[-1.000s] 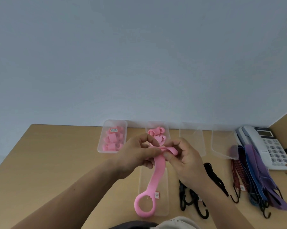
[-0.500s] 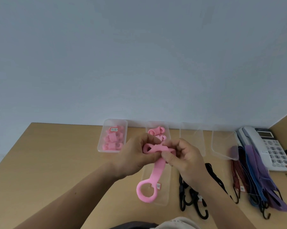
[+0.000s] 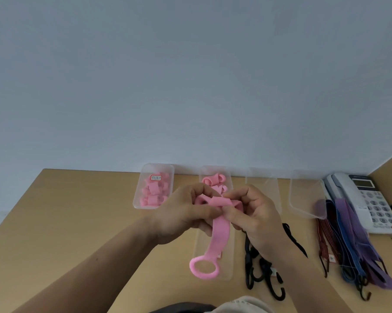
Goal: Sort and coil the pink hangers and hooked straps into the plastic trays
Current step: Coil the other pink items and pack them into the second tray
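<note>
A pink hanger strap (image 3: 220,236) hangs between my hands, its ring end low over a long clear tray (image 3: 229,263). My left hand (image 3: 181,213) grips the rolled top of the strap. My right hand (image 3: 251,213) pinches the same roll from the right. Two clear trays at the back hold coiled pink hangers, one at the left (image 3: 153,190) and one (image 3: 214,179) partly hidden behind my hands. Black hooked straps (image 3: 262,274) lie under my right wrist.
Two clear trays (image 3: 308,195) with nothing visible in them stand at the back right. Red, blue and purple hooked straps (image 3: 353,245) lie beside a white desk phone (image 3: 366,199). The wall runs along the table's far edge.
The upper end of the pink strap has been rolled further between my fingers, and the ring end has risen a little toward my hands.
</note>
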The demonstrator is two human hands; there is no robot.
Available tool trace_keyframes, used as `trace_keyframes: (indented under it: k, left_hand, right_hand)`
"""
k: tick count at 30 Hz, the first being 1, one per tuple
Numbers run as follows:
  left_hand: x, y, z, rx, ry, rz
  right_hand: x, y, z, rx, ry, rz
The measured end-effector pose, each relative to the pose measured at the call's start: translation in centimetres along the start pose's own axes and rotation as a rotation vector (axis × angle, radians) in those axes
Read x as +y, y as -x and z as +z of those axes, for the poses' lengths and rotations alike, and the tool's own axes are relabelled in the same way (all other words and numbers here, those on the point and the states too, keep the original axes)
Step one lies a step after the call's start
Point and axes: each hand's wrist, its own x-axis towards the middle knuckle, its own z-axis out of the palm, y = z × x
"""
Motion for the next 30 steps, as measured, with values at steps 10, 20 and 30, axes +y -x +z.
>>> trace_keyframes:
  k: [10,20,30]
  left_hand:
    - [0.4,-0.2,0.5,0.076,0.051,0.064]
    - [0.0,-0.4,0.7,0.179,-0.159,0.175]
    - [0.4,-0.1,0.6,0.095,-0.260,0.039]
  right_hand:
    - [0.1,-0.3,-0.2,-0.041,-0.098,0.074]
    - [-0.2,-0.3,-0.4,-0.019,-0.080,0.112]
    - [-0.7,0.5,-0.4,0.004,-0.065,0.072]
